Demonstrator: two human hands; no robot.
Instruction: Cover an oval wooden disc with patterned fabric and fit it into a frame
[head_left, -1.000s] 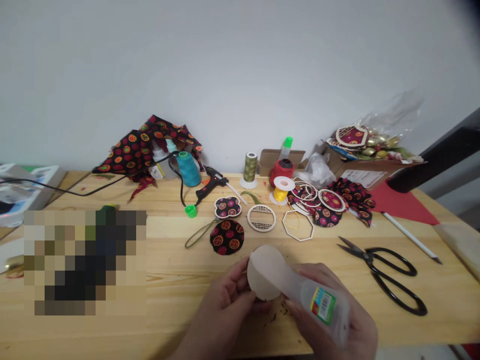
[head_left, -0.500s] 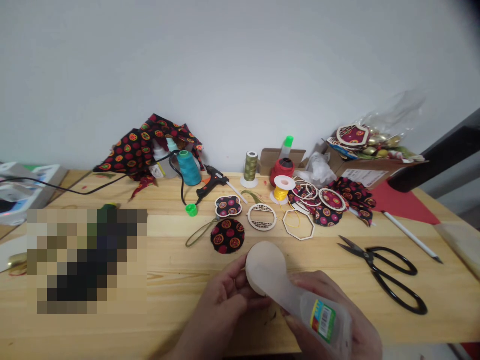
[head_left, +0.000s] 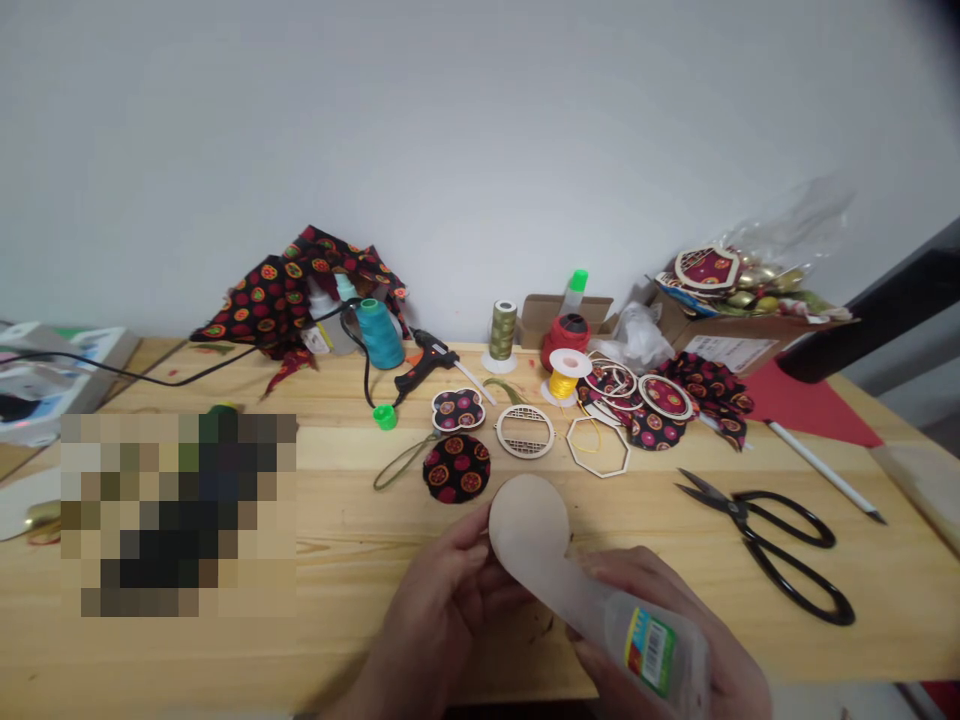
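Note:
My left hand (head_left: 442,615) pinches a pale round wooden disc (head_left: 527,518) by its lower left edge, holding it just above the wooden table (head_left: 360,560). My right hand (head_left: 667,640) is wrapped round a clear squeeze bottle (head_left: 637,635) with a green and yellow label. The bottle is tipped toward the disc, and its nozzle end rests against the disc's face. Just beyond the disc lie a round piece of black patterned fabric (head_left: 456,467), a latticed wooden ring (head_left: 524,431) and an octagonal wooden frame (head_left: 597,446).
Black scissors (head_left: 765,540) lie at the right, a white pencil (head_left: 821,470) beyond them. Thread spools (head_left: 501,332), a hot glue gun (head_left: 424,360), a green cap (head_left: 385,416) and patterned cloth (head_left: 277,295) crowd the back edge. A cardboard box (head_left: 739,335) stands far right. A blurred patch covers the left.
Both hands and the disc have lifted slightly and shifted a little left. The bottle stays pressed to the disc, sliding a bit lower in the picture.

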